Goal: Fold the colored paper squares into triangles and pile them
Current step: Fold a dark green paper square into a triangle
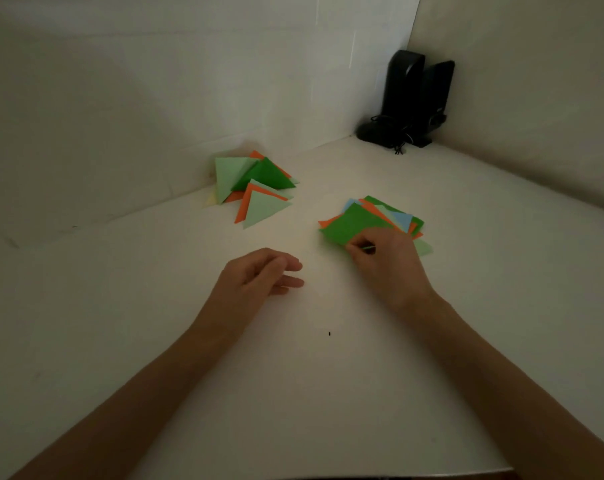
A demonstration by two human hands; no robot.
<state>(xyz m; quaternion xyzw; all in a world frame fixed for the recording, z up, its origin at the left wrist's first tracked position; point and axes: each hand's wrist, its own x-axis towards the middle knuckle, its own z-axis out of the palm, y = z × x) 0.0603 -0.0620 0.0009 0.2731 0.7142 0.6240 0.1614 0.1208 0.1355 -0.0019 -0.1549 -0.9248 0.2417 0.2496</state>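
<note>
Dark green paper square tops the stack of colored paper squares on the white desk, right hand pinching its near corner. Left hand rests loosely open nearby, folded paper triangles piled further back.

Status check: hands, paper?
Right hand pinching top green square on stack. Left hand open, idle. Triangle pile behind it. Nothing in the way.
</note>
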